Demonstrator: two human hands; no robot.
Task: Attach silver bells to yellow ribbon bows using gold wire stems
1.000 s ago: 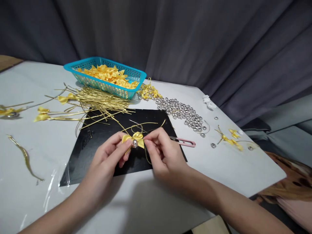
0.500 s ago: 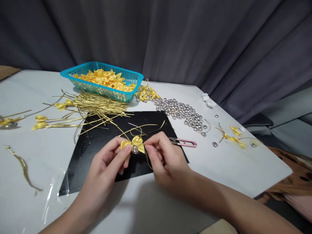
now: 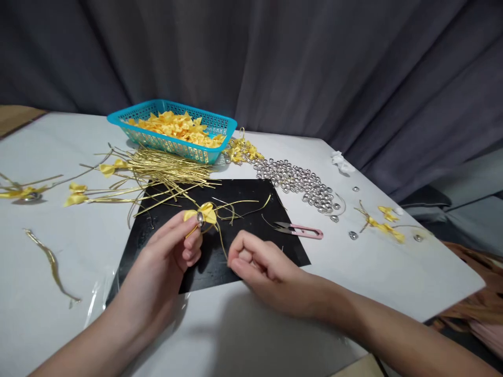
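Between thumb and fingers, my left hand (image 3: 168,256) pinches a yellow ribbon bow (image 3: 209,213) above the black mat. A small silver bell (image 3: 200,219) sits at the bow's middle, beside my thumb. From the bow a thin gold cord (image 3: 222,243) runs down to my right hand (image 3: 263,264), whose thumb and forefinger are closed on its end. The black mat (image 3: 212,275) lies under both hands. Pink-handled thread snips (image 3: 304,231) rest with their blades on the mat's right edge, apart from my right hand.
A blue basket (image 3: 113,119) of yellow bows stands at the back. Before it lies a bundle of gold cords (image 3: 168,170). Many silver bells (image 3: 298,180) are heaped to its right. Loose bows (image 3: 383,228) lie at right, and a twisted gold strip (image 3: 51,262) at left.
My right hand has moved away from the bow, down and to the right, drawing the cord out. My left hand has raised the bow slightly and shifted it left.
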